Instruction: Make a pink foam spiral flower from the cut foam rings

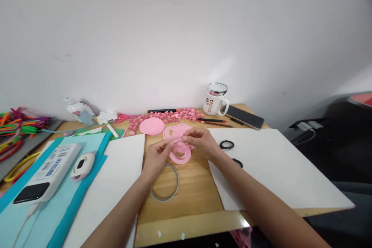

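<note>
My left hand (157, 158) and my right hand (202, 142) are close together over the middle of the table, each closed in a pinch. Between their fingertips is a pink paper ring (186, 159), cut thin, with its lower loop hanging down. More pink paper rings (168, 133) lie just behind the fingers, partly hidden by them. To their left rests a small stack of pink paper circles (151, 126). Below my left hand a roll of tape (178, 186) lies flat on the wood. Black-handled scissors (227, 145) are partly covered by my right forearm.
White boards (279, 166) flank the bare wood. Pink crumpled balls (186, 114), pencils (213, 120), a white mug (215, 100) and a phone (244, 117) line the back. On the left are a power bank (55, 170), a small white device (83, 166) and colourful pipe cleaners (20, 124).
</note>
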`<state>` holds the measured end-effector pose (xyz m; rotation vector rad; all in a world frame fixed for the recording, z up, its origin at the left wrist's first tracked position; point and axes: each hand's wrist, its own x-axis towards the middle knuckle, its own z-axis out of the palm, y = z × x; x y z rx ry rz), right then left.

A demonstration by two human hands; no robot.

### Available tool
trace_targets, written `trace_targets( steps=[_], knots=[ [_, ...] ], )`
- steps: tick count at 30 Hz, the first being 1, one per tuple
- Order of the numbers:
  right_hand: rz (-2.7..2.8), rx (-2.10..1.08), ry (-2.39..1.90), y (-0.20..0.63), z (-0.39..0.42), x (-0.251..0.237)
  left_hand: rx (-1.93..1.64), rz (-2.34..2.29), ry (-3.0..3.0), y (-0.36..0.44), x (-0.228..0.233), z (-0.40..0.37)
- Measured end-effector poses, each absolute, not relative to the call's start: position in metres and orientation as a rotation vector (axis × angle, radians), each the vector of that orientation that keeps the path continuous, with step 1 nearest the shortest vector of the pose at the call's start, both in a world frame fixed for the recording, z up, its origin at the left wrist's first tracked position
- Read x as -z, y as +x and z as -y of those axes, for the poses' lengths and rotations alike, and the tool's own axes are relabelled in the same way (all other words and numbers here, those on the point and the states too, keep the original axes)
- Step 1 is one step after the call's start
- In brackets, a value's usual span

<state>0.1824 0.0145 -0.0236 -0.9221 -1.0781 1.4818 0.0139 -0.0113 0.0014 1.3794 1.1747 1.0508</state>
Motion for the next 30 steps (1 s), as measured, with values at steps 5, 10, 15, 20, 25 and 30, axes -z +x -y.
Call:
trace_targets(
  steps=[5, 10, 15, 20, 25, 30],
  knots=[
    [1.080, -1.526, -0.904, 0.1822, -0.0151, 0.0234, -1.078, -1.165, 1.328, 0.0156, -0.0051, 0.0125],
    [1.076, -1.531, -0.918, 0.1830, -0.0156, 0.0261, -1.096, -1.185, 1.349, 0.0165, -0.0073, 0.0138],
    [1.089, -1.518, -0.887, 0.1830, -0.0152, 0.0265, -1.074, -1.203, 1.311, 0.0151, -0.0038, 0.0133],
    [1.088, -1.480, -0.926, 0.1823, -0.0150, 0.0254, -1.051, -1.190, 1.263, 0.0149, -0.0021, 0.0128],
    [1.110, -1.500, -0.924, 0.1819, -0.0152, 0.0248, -1.093, -1.203, 1.197, 0.0160, -0.0029, 0.0139],
    [1.108, -1.512, -0.914, 0.1824, -0.0155, 0.0258, -1.048, -1.183, 1.196, 0.0159, -0.0053, 0.0151]
  ],
)
